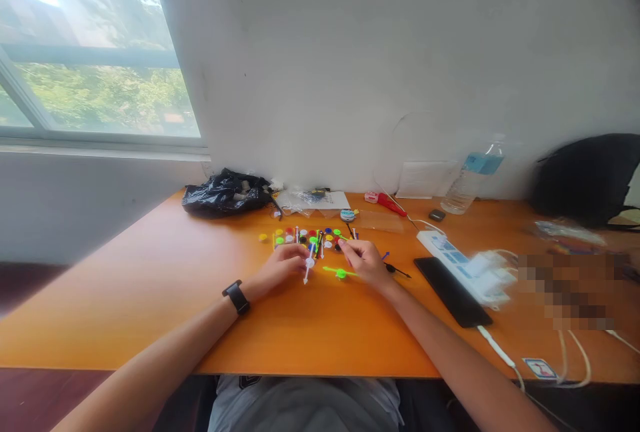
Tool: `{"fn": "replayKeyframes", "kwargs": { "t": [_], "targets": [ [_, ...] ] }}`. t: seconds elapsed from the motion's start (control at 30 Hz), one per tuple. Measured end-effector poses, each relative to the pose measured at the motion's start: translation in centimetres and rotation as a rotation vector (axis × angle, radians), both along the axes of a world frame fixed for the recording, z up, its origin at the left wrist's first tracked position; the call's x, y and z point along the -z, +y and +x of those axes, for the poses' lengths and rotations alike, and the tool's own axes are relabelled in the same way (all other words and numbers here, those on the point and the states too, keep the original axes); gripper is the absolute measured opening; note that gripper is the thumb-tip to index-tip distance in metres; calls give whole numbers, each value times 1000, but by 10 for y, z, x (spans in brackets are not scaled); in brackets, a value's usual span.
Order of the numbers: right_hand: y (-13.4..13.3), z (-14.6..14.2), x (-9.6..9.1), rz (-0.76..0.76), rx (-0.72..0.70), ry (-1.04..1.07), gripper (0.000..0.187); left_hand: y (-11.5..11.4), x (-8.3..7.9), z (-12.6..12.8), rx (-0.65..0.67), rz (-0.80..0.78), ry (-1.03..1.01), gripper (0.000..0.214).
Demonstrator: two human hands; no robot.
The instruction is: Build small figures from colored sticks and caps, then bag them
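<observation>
I have both hands over the middle of the worktop (150,312), apart from each other, either side of a spread of small coloured parts. Left hand (283,268): fingertips right at a white arrow (310,263) with a round hub. The arrow lies roughly lengthwise to the body, one tip toward the near edge; I can't tell whether the fingers grip it or only touch it. My guess: hub beside the fingertips so they can steady it. Right hand (368,261): thumb and index drawn in close together, a sliver of green by them; too small for me to tell if anything is pinched.

A bright green arrow (341,273) lies between the hands, nearer the right; a black arrow (391,269) sits just beyond the right hand's outer side. Round pieces (263,237) and more slim arrows cluster past the fingers, probably kept there for short reaches.

Pose: forearms come in from both lower corners and converge, right wrist bare, left wearing a watch (236,297); left hand low, palm turned inward, right hand curled. Phone (453,292) and power strip (445,249) sit off to the right, seemingly outside the working patch.
</observation>
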State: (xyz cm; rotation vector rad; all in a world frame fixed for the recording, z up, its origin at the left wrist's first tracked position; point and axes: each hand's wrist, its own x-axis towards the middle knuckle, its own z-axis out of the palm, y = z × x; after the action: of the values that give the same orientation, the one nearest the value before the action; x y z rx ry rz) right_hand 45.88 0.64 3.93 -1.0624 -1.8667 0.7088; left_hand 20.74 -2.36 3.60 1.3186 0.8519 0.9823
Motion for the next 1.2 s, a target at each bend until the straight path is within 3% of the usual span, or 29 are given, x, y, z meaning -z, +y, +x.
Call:
{"fn": "replayKeyframes", "kwargs": {
  "t": [0.13,0.3,0.6,0.73,1.0,1.2],
  "targets": [
    [1,3,4,62,32,-223,49,1,3,1,7,103,162,13],
    [-1,8,1,83,124,-482,30,6,9,-4,35,469,421,19],
    [-4,8,0,43,85,-585,19,11,15,-8,95,750,545,31],
    [-5,8,1,39,35,-576,9,8,11,-8,-2,800,564,25],
    [-8,8,1,0,-76,-540,14,11,14,-13,-98,917,744,18],
    [-11,4,0,11,-113,-506,12,13,14,-12,-16,922,747,17]
  ]
}}
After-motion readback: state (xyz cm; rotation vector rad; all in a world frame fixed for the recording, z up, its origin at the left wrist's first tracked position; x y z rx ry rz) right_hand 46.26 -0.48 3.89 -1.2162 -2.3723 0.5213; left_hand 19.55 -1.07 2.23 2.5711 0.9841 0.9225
